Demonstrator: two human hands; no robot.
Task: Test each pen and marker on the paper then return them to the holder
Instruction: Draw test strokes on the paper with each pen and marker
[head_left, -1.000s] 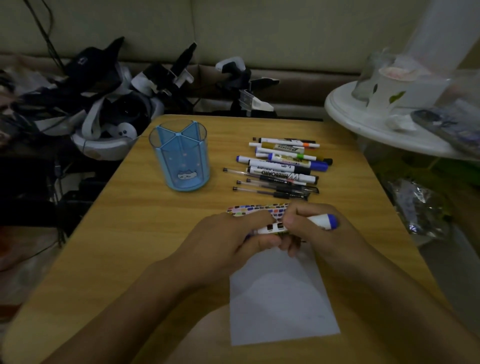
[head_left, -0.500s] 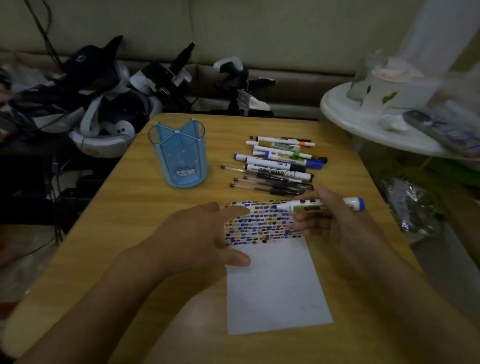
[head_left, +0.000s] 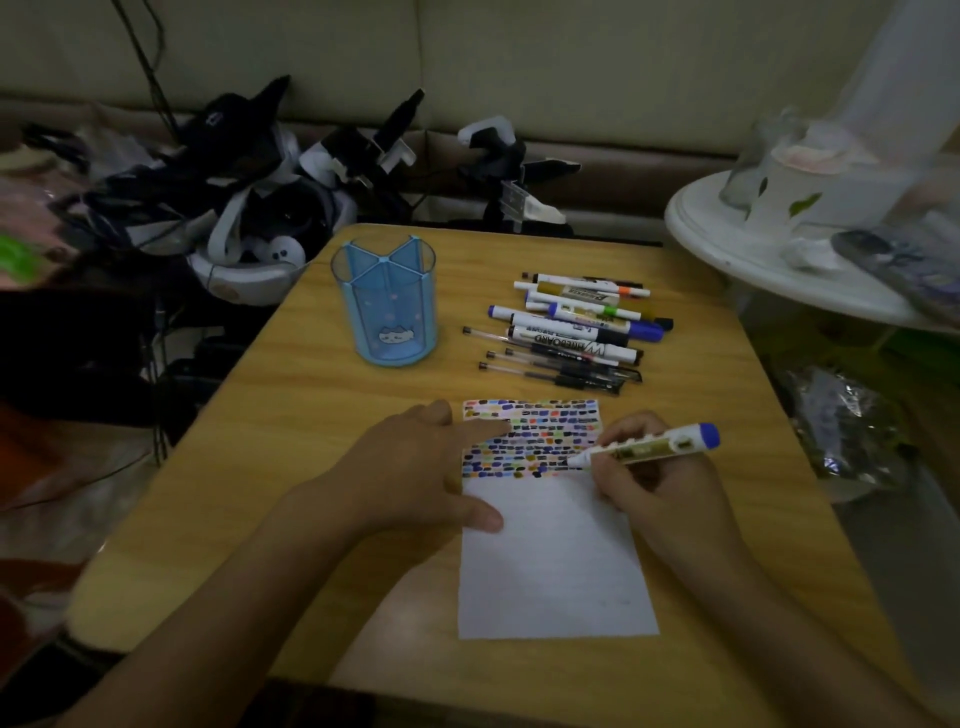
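Right hand (head_left: 657, 483) grips a blue-capped marker (head_left: 644, 448), tip on the paper (head_left: 556, 561) at the near edge of the coloured marks. Left hand (head_left: 415, 467) lies flat, fingers straight, pressing the paper's left edge. Remaining pens and markers (head_left: 566, 332) lie on the counter (head_left: 291, 467), right of the blue holder (head_left: 387, 306).

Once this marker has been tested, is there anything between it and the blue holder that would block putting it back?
Nothing visible blocks it. The right hand grips the marker over the paper; bare table lies between there and the holder. The loose pens lie right of that path.
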